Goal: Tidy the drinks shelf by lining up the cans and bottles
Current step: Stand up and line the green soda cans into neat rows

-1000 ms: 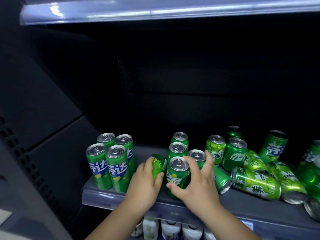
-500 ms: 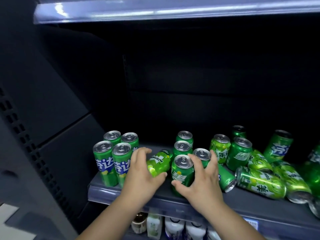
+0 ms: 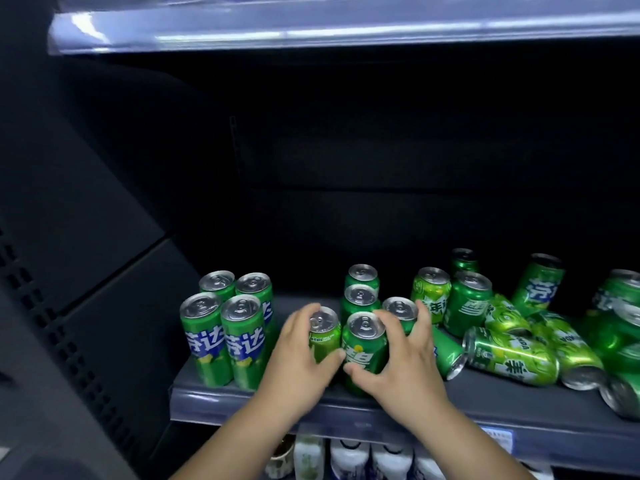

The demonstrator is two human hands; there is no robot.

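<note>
Two cans stand side by side at the front of the shelf (image 3: 485, 403): the left hand (image 3: 298, 355) grips the light-green can (image 3: 323, 337), near upright, just left of the darker can (image 3: 365, 348) clasped by the right hand (image 3: 405, 362).

Left hand (image 3: 300, 355) and right hand (image 3: 407, 362) extended, gripping.

A dark display cabinet fills the view. Its back panel (image 3: 381, 161) is black and barely lit, with a slotted upright rail (image 3: 235, 143) running down it left of centre. The left side wall (image 3: 86, 202) is dark grey, built of flat angled panels, with rows of small square vent holes (image 3: 69, 348) slanting down its lower part. Overhead, the upper shelf edge (image 3: 346, 29) shines pale blue-white. The grey shelf (image 3: 502, 396) below has a clear front rail carrying a blue-and-white price tag (image 3: 497, 439) at the right.
</note>
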